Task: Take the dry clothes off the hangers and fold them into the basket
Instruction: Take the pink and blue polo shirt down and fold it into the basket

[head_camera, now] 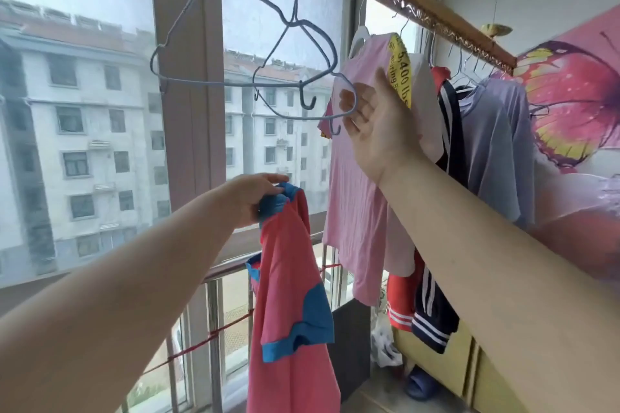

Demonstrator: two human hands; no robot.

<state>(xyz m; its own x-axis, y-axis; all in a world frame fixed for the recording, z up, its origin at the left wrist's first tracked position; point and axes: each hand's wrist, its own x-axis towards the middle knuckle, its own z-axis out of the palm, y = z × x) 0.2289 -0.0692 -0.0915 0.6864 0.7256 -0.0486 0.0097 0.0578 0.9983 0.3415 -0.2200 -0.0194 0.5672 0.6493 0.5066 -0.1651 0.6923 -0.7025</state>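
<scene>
Both bare forearms are stretched up from the near edge toward the clothes rail. At the left, the left hand (250,199) is closed in a pinch on the blue collar of a coral polo shirt (288,278). The shirt hangs free below the fingers, off any hanger. The collar hold is judged to let the shirt's full length drop straight, so that it can be folded without bunching.

Above it, two blue wire hangers (201,82) are hooked bare on the carved wooden rail (419,10), in front of the window. The right end of the nearer hanger is met by the fingertips of the right hand (375,121). That hand is held wide, with fingers straight and nothing gripped; whether the wire is actually touched cannot be told. The flat hand is judged to be steadying the hanger or pushing it aside along the rail.

Just behind that hand a pink T-shirt (355,204) with a yellow printed tag (399,70) is hung. Further right, a red garment (399,298), a navy striped garment (432,312) and a lilac T-shirt (496,144) are crowded on their hangers, so most of the task is judged to remain. No basket is shown; it is presumably set low, out of view.
</scene>
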